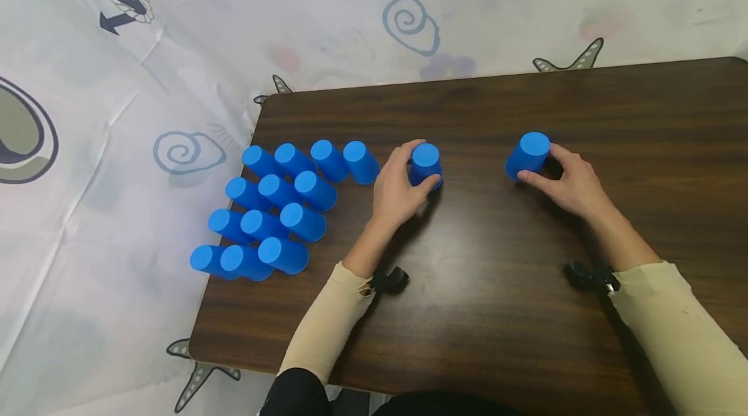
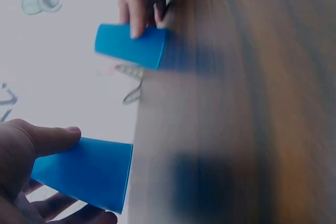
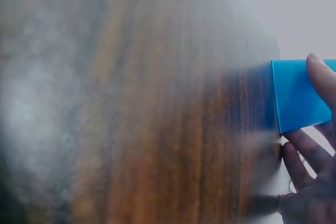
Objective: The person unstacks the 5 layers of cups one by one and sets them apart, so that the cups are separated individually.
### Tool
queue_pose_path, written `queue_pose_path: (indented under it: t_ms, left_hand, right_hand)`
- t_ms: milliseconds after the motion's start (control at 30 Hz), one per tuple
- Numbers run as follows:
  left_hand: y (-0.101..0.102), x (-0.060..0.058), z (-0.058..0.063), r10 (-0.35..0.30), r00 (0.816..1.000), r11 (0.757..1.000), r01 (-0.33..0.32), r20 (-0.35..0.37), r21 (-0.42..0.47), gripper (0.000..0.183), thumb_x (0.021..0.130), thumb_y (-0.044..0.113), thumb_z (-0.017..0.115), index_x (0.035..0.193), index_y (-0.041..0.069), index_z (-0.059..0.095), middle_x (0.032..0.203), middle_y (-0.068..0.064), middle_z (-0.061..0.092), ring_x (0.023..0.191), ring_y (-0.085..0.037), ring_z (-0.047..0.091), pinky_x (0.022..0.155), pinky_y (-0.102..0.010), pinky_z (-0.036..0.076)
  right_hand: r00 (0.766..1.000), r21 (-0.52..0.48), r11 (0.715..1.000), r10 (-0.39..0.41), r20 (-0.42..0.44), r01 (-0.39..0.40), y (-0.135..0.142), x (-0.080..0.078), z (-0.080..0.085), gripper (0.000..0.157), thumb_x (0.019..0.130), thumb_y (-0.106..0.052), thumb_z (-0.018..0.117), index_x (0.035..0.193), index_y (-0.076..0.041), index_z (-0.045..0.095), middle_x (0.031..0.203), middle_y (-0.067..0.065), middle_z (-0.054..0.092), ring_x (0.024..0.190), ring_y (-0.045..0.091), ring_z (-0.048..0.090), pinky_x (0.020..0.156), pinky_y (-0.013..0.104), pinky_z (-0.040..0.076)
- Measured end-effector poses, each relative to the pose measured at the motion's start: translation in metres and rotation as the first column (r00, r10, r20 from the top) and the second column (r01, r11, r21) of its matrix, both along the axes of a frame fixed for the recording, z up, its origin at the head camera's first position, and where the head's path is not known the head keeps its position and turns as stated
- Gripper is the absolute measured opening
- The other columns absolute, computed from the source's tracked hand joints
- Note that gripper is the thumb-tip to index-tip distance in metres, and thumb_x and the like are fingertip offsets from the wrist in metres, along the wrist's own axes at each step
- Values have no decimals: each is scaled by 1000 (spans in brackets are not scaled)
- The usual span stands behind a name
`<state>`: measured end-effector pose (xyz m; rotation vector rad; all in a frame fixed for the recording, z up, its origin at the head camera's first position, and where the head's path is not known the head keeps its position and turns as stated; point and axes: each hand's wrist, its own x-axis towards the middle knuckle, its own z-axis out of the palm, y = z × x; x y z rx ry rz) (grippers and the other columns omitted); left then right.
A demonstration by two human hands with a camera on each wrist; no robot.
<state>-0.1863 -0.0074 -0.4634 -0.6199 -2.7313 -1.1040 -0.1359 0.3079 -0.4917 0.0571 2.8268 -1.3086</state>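
Note:
My left hand (image 1: 397, 190) grips an upside-down blue plastic cup (image 1: 425, 158) between thumb and fingers. In the left wrist view that cup (image 2: 89, 174) hangs over the table with a dark shadow beneath it. Off to the right, my right hand (image 1: 575, 183) holds another upside-down blue cup (image 1: 528, 155), thumb on the near side and fingers behind. The right wrist view shows this cup (image 3: 299, 95) with its rim close to the tabletop. A wide gap separates the two held cups.
Several more upturned blue cups (image 1: 304, 221) stand in slanting rows on the left part of the dark wooden table (image 1: 467, 312). The row farthest back reaches close to my left hand. A white printed cloth (image 1: 327, 26) hangs behind the table and along its left side.

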Motion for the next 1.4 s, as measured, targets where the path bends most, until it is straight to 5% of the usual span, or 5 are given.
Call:
queue_pose_path:
  t_ms: [267, 467, 733, 1400]
  left_hand:
    - [-68, 24, -2, 158, 987, 985, -159, 22, 66, 63, 84, 29, 79, 138, 15, 50, 132, -7, 57, 123, -24, 54, 99, -49, 44]
    - [-95, 30, -10, 244, 968, 966, -248, 60, 76, 61, 85, 25, 78, 138, 12, 49, 137, -7, 55, 127, -25, 51, 105, -51, 40]
    - [-107, 34, -15, 301, 951, 947, -307, 71, 94, 62, 87, 24, 76, 140, 10, 46, 141, -8, 51, 131, -28, 46, 107, -53, 37]
    - [-116, 33, -17, 264, 957, 959, -274, 116, 74, 59, 91, 22, 72, 140, 12, 42, 143, -9, 50, 134, -29, 45, 108, -55, 34]
  right_hand:
    - [1000, 16, 1000, -2, 4, 2, 2, -1, 3, 77, 92, -45, 67, 145, 2, 39, 144, 32, 40, 134, 54, 31, 105, 71, 21]
    - [1000, 12, 1000, -2, 2, 2, 3, 0, 2, 74, 92, -43, 67, 144, 2, 40, 144, 32, 40, 135, 53, 30, 106, 71, 18]
    - [1000, 5, 1000, 8, 7, -8, 1, -1, 3, 72, 92, -44, 67, 142, 2, 42, 143, 31, 42, 134, 52, 32, 106, 71, 20]
    - [1000, 22, 1000, 17, 14, -17, 1, 0, 1, 71, 92, -44, 66, 140, 2, 42, 141, 31, 43, 132, 53, 33, 105, 72, 20]
